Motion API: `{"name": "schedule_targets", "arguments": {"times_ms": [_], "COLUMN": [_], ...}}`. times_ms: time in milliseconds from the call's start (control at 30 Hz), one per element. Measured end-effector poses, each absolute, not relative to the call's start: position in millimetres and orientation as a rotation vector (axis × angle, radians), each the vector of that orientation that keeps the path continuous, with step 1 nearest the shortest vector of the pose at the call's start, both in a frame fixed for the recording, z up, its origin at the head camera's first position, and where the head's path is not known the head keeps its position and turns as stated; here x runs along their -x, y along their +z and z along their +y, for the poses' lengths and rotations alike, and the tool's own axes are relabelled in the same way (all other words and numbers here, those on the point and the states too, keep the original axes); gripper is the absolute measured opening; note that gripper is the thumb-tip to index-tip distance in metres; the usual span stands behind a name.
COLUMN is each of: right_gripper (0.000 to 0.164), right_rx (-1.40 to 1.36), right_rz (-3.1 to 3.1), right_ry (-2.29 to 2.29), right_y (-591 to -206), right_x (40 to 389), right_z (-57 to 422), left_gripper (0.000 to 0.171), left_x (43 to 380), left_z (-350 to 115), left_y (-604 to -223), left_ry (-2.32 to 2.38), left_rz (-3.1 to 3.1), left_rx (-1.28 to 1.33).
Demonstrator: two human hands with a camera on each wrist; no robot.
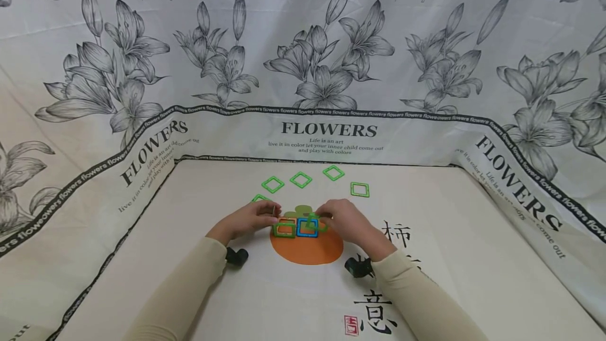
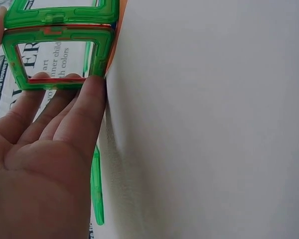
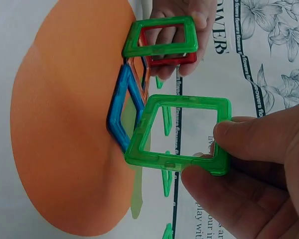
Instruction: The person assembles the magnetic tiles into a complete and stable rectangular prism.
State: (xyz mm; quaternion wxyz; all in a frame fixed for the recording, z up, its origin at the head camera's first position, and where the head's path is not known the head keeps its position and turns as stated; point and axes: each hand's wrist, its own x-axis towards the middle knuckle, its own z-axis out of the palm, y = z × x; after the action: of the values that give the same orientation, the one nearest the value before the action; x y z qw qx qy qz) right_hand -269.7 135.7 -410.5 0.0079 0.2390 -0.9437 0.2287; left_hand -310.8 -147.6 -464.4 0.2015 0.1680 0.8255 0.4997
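Observation:
My right hand (image 1: 347, 219) pinches a green square magnetic tile (image 3: 174, 162) at one corner between thumb and fingers, holding it beside the blue tile (image 3: 117, 104). The blue tile lies edge to edge with an orange tile (image 1: 286, 219) on the cloth. A raised green tile (image 3: 162, 50) and a red tile (image 3: 179, 60) join at the orange tile's side. My left hand (image 1: 248, 220) holds this part, its thumb at the green edge and its fingers against the outside. Another green tile (image 2: 60, 34) faces the left palm in the left wrist view.
Several loose green tiles lie farther back, among them a square one (image 1: 360, 183) at right. Beneath the work is a printed orange fruit (image 1: 307, 251) on the white cloth (image 1: 265, 304). A flower-print curtain (image 1: 326, 136) stands around the table. Black wrist devices (image 1: 238, 257) sit near both sleeves.

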Motion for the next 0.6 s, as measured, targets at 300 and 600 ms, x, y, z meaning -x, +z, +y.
{"name": "schedule_targets", "arguments": {"times_ms": [300,600], "right_gripper": [0.014,0.013], "right_rx": [-0.847,-0.950], "right_rz": [-2.925,-2.927], "right_ry": [0.664,0.644], "right_y": [-411.7,-412.2], "right_x": [264.8,261.4], "right_z": [132.3,130.1], "left_gripper": [0.052,0.052], "left_x": [311.7,313.4], "left_z": [-149.2,-149.8], "left_y": [-465.2,-467.5], "left_ry": [1.412,1.412], "left_rz": [2.285,2.289], "left_rx": [-0.469,-0.479]}}
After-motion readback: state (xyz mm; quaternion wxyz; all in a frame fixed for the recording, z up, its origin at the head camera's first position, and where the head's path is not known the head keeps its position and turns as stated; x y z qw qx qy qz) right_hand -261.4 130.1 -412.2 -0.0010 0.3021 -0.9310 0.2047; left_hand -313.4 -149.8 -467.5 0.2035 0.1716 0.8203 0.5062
